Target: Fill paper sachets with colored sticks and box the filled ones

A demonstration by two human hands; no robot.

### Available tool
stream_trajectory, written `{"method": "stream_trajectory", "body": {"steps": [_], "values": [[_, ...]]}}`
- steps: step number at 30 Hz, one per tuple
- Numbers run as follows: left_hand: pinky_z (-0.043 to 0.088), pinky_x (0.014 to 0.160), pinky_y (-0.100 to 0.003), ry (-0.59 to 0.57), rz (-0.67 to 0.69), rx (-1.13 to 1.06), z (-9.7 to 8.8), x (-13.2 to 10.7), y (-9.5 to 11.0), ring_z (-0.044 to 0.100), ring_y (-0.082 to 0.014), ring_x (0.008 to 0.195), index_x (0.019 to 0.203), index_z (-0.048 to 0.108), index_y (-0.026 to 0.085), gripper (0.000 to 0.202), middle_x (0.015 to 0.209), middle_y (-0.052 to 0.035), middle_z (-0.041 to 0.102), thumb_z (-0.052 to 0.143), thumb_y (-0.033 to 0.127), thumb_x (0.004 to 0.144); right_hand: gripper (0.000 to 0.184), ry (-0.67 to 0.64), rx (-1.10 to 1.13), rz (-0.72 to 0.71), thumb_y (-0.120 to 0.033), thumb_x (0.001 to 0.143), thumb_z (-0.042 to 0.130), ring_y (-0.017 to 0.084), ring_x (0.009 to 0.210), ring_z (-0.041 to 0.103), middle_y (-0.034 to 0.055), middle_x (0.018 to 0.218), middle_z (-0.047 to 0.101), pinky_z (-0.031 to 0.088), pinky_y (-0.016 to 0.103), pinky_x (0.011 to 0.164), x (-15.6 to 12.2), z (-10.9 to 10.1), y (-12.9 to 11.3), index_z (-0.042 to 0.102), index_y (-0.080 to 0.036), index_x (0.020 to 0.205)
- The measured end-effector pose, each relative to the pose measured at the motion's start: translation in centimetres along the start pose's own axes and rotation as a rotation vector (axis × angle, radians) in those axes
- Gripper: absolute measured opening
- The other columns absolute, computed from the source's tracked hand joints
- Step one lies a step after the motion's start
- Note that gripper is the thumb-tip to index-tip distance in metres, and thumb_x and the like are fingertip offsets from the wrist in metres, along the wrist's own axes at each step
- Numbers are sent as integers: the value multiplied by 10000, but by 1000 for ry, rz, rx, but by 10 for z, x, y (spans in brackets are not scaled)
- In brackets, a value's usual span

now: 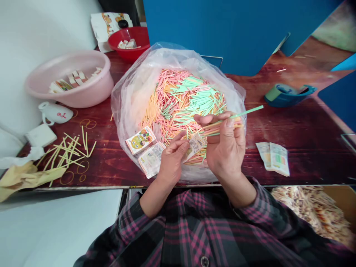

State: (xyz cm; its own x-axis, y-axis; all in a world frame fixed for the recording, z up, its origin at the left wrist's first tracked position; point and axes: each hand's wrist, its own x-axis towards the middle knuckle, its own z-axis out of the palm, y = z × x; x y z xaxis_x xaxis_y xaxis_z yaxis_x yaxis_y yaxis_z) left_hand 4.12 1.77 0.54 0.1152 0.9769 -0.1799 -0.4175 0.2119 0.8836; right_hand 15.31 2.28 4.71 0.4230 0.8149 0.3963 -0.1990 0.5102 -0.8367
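My left hand (pixel 171 159) pinches a small printed paper packet (pixel 197 145) between thumb and fingers, low over the front of the bag. In my right hand (pixel 226 152) is a small bunch of thin coloured sticks (pixel 217 128), pink, orange and green; one green stick (pixel 254 110) juts out to the right. The bunch's left end is close to the packet; whether it is inside, I cannot tell. Below both hands, a clear plastic bag (pixel 125 100) lies wide open, full of loose sticks (pixel 172 111). Two printed packs (pixel 141 140) rest on its front left rim.
On the left are a pink basin (pixel 102 81) with small boxes, a white mug (pixel 57 113), loose yellow sticks (pixel 66 148) and rubber bands. A red bowl (pixel 139 33) stands behind. To the right lie flat packets (pixel 274 157) and a blue container (pixel 289 98).
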Motion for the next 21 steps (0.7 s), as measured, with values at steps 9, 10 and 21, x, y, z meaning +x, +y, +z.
{"method": "stream_trajectory", "body": {"steps": [9,10,21], "values": [[371,1220,-485,21,21,26,-1,3,-3,476,-299,1487,781,806,245,159,1430,-42,674,859,395,769,107,11,-76,-135,-400,1061,456,214,1046,753,6,979,734,564,526,1090,0,1,-5,534,-329,1047],[373,1218,-488,22,25,26,-1,3,-3,479,-300,1485,783,805,244,159,1430,-43,674,856,394,773,113,11,-110,-140,-410,1064,440,219,1053,754,10,989,734,563,535,1090,0,0,-4,519,-330,1050],[451,1146,-461,26,81,33,3,2,-5,500,-294,1461,796,789,239,123,1472,-45,636,803,359,824,124,-124,-272,-172,-394,1072,443,225,1096,753,23,1009,757,494,559,1149,-19,-12,13,517,-295,1064]]}}
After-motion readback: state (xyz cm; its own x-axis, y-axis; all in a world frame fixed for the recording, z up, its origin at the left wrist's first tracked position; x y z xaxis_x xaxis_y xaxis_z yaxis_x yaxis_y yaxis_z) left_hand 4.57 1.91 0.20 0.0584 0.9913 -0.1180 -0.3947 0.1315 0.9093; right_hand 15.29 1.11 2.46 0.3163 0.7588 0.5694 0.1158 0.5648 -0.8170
